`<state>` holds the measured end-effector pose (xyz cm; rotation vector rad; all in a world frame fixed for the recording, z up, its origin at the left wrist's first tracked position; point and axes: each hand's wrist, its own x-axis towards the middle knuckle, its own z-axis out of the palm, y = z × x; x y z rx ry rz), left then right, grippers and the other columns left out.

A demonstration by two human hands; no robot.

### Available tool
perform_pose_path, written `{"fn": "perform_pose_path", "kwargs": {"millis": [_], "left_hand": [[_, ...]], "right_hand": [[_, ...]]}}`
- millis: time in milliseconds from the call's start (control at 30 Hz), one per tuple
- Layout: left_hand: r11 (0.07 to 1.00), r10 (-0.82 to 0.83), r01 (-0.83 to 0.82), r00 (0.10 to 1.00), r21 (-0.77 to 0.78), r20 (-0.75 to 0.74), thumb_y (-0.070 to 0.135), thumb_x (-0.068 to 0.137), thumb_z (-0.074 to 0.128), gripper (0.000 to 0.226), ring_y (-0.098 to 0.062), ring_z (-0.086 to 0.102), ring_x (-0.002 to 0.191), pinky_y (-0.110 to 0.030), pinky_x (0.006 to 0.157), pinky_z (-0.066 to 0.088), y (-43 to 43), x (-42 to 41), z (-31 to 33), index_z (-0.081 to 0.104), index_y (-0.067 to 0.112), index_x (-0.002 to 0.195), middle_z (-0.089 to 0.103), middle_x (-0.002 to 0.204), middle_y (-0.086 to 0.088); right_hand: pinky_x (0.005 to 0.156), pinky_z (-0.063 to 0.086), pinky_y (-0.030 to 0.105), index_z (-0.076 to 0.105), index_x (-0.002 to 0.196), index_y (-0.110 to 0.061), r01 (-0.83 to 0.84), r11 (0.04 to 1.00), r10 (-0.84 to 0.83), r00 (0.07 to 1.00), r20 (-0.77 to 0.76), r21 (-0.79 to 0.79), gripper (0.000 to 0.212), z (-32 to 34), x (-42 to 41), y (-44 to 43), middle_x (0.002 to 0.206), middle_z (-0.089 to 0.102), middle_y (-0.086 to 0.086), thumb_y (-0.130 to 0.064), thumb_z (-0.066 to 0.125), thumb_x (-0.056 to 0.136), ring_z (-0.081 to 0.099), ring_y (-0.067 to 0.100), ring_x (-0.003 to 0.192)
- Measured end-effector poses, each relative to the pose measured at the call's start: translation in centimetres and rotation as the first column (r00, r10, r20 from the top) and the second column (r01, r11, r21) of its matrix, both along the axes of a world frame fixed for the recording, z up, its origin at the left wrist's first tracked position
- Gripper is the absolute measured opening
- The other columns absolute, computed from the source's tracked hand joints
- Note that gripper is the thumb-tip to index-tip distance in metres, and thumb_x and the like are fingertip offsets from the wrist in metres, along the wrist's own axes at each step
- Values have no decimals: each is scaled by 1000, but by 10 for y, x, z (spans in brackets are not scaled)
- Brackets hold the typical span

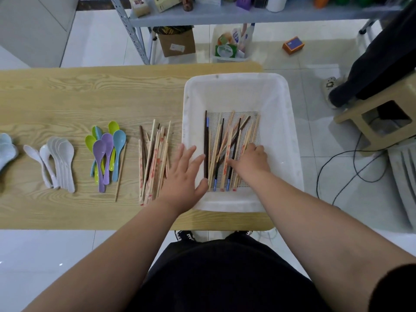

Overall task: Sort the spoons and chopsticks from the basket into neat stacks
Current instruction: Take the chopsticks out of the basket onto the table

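The white plastic basket [279,104] at the wooden counter's [90,97] right end holds mixed wooden chopsticks [225,140]. The right hand [253,159] rests on them, its fingers' grip unclear. The left hand [183,174] spreads its fingers wide at the basket's left rim.

Both forearms are bare and reach forward from the lower edge of the view, 1 on each side of the torso. The left hand [182,174] lies flat, palm down, its 4 fingers [198,159] straight and spread and its thumb out to the right. The right hand [252,161] is further forward, knuckles up and wrist bent down. Its fingers curl round some of the chopsticks [221,140], thumb stretched left across them. A dark sleeve covers the right upper arm.
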<state>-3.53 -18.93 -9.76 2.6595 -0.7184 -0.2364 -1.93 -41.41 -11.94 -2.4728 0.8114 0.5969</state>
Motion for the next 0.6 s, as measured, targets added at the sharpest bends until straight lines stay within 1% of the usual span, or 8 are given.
{"fn": "perform_pose_path", "kwargs": {"millis": [67,133,233,267,333,433,533,600], "left_hand": [[998,-60,59,997,17,50,46,93,41,65,-31,0,155,-55,123,17,-3,1,0,42,14,149,25,163,-11],[996,-88,86,993,27,73,45,93,43,62,-33,5,155,-58,120,22,-4,1,-1,44,13,147,30,161,-12],[992,-104,96,990,78,95,44,93,42,61,-32,4,155,-56,122,19,-5,2,-2,47,14,146,32,160,-11],[991,-108,98,989,93,101,44,93,42,61,-32,4,155,-55,123,18,-6,2,-2,47,14,146,33,160,-11],[989,-112,101,989,112,101,44,93,43,61,-32,4,155,-54,123,18,-7,2,0,47,15,146,33,160,-10],[989,-97,86,991,117,96,45,93,43,60,-30,2,155,-54,122,19,-7,3,0,48,17,145,34,159,-8],[990,-86,75,993,124,86,45,92,43,59,-29,2,155,-54,123,19,-8,3,1,48,19,145,34,159,-7],[988,-88,77,993,137,79,45,92,42,60,-29,2,155,-52,123,18,-9,3,2,47,20,146,34,159,-6]], "right_hand": [[99,46,43,32,147,-8,-1,1000,1,999,36,-8,83,-4,2,1,141,39,14,-45,74,86,46,33,126],[94,48,41,31,145,-8,21,1000,-22,999,29,18,79,-5,3,-1,140,40,15,-32,77,85,52,33,120],[78,53,37,29,144,-9,81,995,-80,997,-21,64,82,-5,7,-6,140,43,16,-23,80,83,61,31,107],[75,54,37,30,144,-9,108,991,-105,994,-34,75,83,-5,8,-7,138,47,15,-22,82,81,62,30,105],[76,56,37,32,143,-9,149,984,-144,988,-51,101,84,-6,11,-11,131,56,13,-22,84,78,64,30,103],[66,51,33,38,141,-8,120,989,-113,991,-78,86,76,-7,14,-12,123,61,10,-23,82,81,65,26,96],[68,52,33,36,143,-6,90,992,-83,992,-91,83,71,-9,18,-9,127,59,12,-16,76,85,65,28,102],[64,49,32,35,144,-6,113,989,-104,990,-91,95,69,-12,21,-8,127,58,12,-8,73,86,64,29,103]]}}
